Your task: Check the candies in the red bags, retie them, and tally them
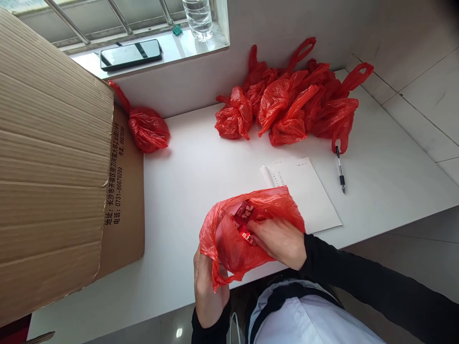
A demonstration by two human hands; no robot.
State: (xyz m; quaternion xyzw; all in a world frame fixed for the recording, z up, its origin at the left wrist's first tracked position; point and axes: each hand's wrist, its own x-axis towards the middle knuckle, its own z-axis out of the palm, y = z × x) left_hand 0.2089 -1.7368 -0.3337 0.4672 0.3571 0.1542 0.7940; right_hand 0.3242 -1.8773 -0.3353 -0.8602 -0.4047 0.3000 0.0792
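Observation:
A red plastic bag [229, 234] hangs open at the near edge of the white table. My left hand [210, 291] grips its left side from below, with the fingers partly hidden behind the plastic. Inside the bag lie several small shiny red wrapped packets [244, 210] with gold print. My right hand [281, 240] reaches into the bag from the right, its fingers curled against these packets. The fingertips are partly hidden.
Several knotted red bags [276, 102] are heaped along the wall; another red bag [148, 129] sits beside a large cardboard box [53, 157]. A paper pad [319, 205] and a pen [340, 169] lie on the table [172, 205]. A phone [131, 55] and bottle [198, 19] occupy the windowsill.

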